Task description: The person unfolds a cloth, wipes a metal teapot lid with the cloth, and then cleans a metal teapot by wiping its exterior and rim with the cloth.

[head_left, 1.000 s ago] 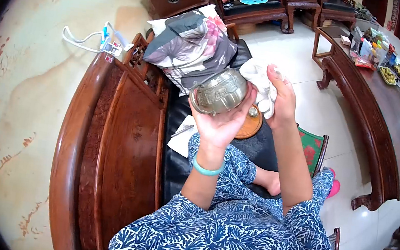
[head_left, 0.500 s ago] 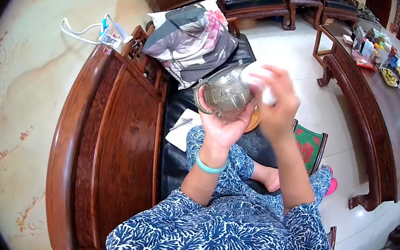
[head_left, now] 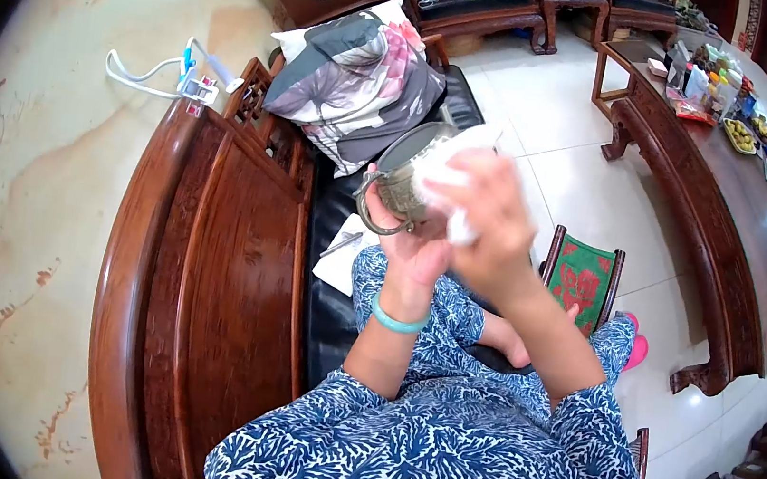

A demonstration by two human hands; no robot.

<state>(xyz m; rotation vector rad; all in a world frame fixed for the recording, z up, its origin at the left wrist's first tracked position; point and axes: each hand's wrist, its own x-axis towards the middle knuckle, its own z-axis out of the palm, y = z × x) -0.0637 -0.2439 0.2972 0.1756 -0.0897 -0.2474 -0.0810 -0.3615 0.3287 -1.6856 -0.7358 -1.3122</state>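
On the far left, a white looped cable with a small clamp-like fitting (head_left: pixel 199 90) sits atop the reddish-brown carved wooden backrest (head_left: pixel 241 270). Right of it, a grey, white and pink floral cushion (head_left: pixel 355 83) leans on the black seat (head_left: pixel 321 323), where a dark pen (head_left: pixel 342 242) lies on white paper (head_left: pixel 338 269). Over the seat, a grey metal pot with raised decoration and curved handles (head_left: pixel 396 188) is held tilted in the air. The left hand (head_left: pixel 420 255), wearing a pale green bangle (head_left: pixel 398 324), cups it from below, thumb beside a handle. The right hand (head_left: pixel 491 219), blurred, has its fingers bunched over a white cloth (head_left: pixel 445 163) against the pot's side. Farther right are a green-and-red folding stool (head_left: pixel 580 278), a pink slipper (head_left: pixel 639 352) and a long dark wooden table (head_left: pixel 758 228) bearing bottles and a tray of yellow-green fruit (head_left: pixel 739 137).
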